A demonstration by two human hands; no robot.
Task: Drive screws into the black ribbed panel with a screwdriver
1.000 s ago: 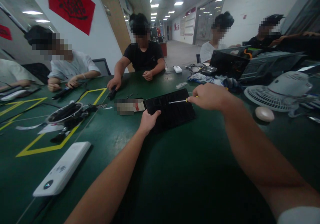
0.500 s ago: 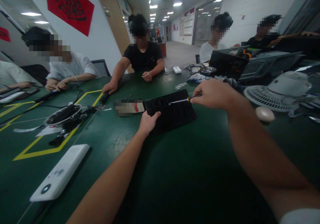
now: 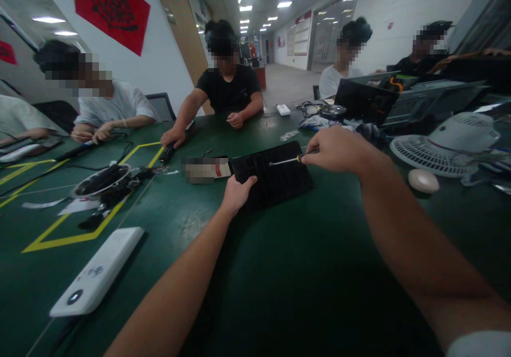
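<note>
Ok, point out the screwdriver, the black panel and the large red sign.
Screwdriver (image 3: 286,161), head view: its metal shaft.
Black panel (image 3: 275,179), head view: its upper face.
Large red sign (image 3: 113,10), head view: its front.

Opposite co-worker's hand (image 3: 174,135) farther left, black object (image 3: 166,153) too

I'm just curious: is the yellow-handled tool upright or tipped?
Tipped: the tool runs nearly level across the view, from the right hand over the black panel.

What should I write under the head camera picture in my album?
The left hand grips a flat black panel while the right hand holds a slim metal tool over it.
</note>
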